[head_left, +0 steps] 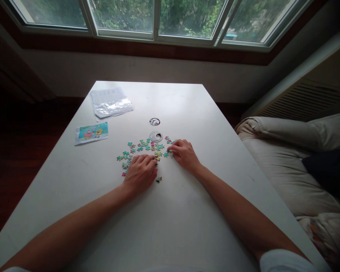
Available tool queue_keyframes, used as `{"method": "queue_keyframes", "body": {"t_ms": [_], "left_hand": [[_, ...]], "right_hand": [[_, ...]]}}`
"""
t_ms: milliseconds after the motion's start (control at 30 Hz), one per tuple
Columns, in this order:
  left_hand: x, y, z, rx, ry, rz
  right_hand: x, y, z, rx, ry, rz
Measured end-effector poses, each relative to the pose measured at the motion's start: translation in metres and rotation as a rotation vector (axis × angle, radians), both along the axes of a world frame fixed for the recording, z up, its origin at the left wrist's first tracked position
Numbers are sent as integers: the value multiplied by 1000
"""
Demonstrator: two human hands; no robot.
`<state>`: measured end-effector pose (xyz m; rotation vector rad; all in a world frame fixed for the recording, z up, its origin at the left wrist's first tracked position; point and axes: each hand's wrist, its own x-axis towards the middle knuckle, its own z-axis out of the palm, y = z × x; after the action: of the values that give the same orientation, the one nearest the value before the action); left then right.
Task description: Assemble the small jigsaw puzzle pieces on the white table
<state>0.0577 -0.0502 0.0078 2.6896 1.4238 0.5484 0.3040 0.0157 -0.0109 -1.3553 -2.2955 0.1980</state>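
Observation:
Small jigsaw pieces (143, 143) in teal, pink and yellow lie scattered across the middle of the table. Among them, my left hand (140, 172) rests palm down with its fingers bent and close together, covering some of them. A yellow jigsaw piece (158, 155) shows right at its index fingertip; what lies under the fingers is hidden. One loose dark-and-green piece (159, 180) is just below that hand. On the right of the spread, my right hand (184, 154) has thumb and index finger pinched at a teal jigsaw piece (166, 154).
A cartoon picture card (92, 132) lies on the left of the white table (204, 226). Behind it are papers in a clear plastic sleeve (112, 102). Two round inserts (155, 136) sit in the tabletop beyond the pieces. A beige sofa (272, 151) stands at the right.

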Motion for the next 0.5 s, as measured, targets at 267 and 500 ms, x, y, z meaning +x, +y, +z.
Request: {"method": "queue_keyframes", "body": {"t_ms": [267, 500], "left_hand": [[0, 0, 3, -5, 2, -3], [0, 1, 3, -7, 13, 3]], "right_hand": [[-2, -2, 4, -15, -12, -19], [-4, -4, 3, -27, -1, 30]]}}
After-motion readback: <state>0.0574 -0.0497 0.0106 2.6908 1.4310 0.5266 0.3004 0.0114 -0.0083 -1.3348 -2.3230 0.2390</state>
